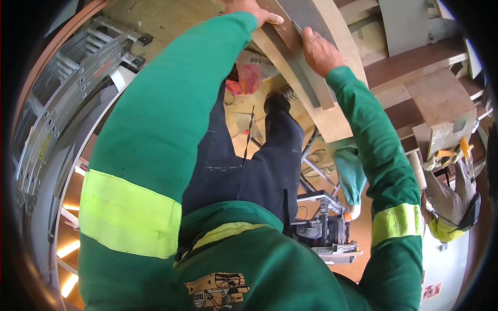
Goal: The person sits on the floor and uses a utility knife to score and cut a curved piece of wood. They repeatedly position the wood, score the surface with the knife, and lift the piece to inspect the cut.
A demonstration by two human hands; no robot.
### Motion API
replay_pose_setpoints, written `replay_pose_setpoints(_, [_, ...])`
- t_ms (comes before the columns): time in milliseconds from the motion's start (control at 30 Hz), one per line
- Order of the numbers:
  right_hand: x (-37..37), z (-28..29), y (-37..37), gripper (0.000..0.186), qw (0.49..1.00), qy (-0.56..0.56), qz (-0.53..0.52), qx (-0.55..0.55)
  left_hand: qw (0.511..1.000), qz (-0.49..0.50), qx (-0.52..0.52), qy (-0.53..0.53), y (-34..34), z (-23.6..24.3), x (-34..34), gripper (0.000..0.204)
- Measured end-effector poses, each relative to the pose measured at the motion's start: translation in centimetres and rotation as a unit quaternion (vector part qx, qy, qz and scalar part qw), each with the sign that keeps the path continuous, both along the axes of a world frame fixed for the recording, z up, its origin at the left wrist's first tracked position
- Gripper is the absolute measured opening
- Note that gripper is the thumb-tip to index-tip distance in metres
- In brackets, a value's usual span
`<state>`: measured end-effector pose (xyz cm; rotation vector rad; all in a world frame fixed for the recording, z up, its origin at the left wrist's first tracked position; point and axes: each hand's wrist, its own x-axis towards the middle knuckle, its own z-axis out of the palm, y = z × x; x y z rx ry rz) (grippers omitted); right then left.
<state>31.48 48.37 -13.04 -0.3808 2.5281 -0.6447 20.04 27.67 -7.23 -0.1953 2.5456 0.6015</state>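
Observation:
A long brown wooden strip (298, 51) lies along a larger light wooden board (332, 126) with a dark grey face. At the top edge my left hand (255, 11) grips the strip, its thumb lying across it; its other fingers are partly cut off by the frame. My right hand (322, 53) is closed on a thin pointed tool (296, 25), whose tip touches the strip's right edge, just right of my left thumb. The tool's kind cannot be made out, as most of it is hidden in my fist.
Aluminium ladders (62, 98) stand at the left. Below right is a power saw (324, 225) on a stand with a teal dust bag (348, 173). Brown boards (415, 67) are stacked at right, where another person (452, 197) in orange gloves works. A red-printed sack (249, 78) lies beneath.

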Motion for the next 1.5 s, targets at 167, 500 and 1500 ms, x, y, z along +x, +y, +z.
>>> replay_pose_setpoints(167, [7.6,1.8,3.9,0.009,0.996,-0.059,-0.013,0.064,0.999,-0.008,-0.034,-0.025,1.5,-0.8,0.2,0.161])
replay_pose_setpoints(500, [22.8,3.7,11.2,0.012,0.976,-0.171,-0.052,0.126,0.998,-0.04,0.011,0.038,-0.9,-3.2,-0.1,0.173])
replay_pose_setpoints(1500, [18.7,3.0,0.3,0.056,0.857,-0.108,-0.503,0.032,0.942,-0.12,0.004,0.314,-17.2,-2.9,-21.5,0.069])
